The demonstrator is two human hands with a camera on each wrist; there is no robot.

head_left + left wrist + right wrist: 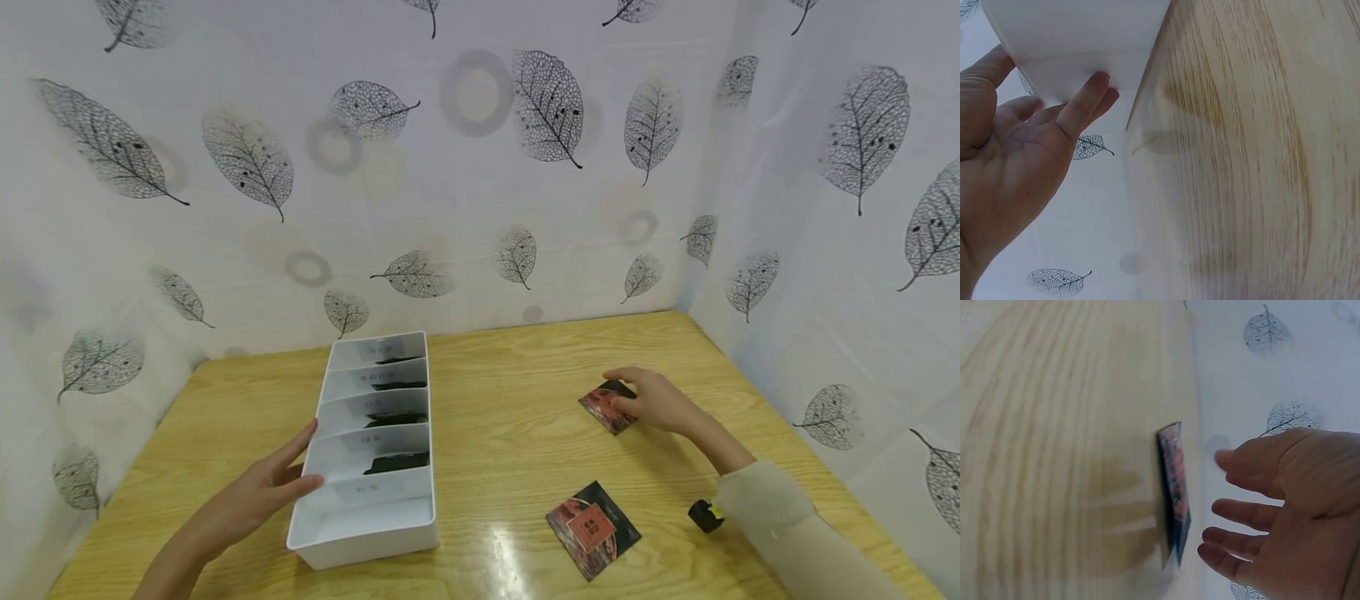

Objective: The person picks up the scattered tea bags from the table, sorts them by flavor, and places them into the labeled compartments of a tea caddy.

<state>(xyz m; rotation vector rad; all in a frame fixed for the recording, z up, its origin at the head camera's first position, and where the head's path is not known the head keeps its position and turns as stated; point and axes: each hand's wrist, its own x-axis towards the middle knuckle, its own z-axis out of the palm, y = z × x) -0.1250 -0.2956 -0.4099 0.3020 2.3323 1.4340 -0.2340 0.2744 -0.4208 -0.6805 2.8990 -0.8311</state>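
Note:
My left hand [251, 500] rests against the left side of a white divided storage box [386, 550], its thumb at the rim. In the left wrist view its fingers [1088, 103] lie straight against the smooth white wall. Dark sachets [397, 462] stand in several of the box's rear compartments, and the front compartment shows its white floor. At the right, my right hand [660, 404] hovers with parted fingers over a square red-and-black sachet [600, 406]. The right wrist view shows a gap between that sachet [1174, 475] and the fingertips. A second such sachet [592, 531] lies nearer the front.
A small black object with a yellow part [705, 515] is beside the right sleeve [765, 500]. The wooden table [510, 417] is bounded at the back and sides by a white leaf-patterned curtain [465, 192].

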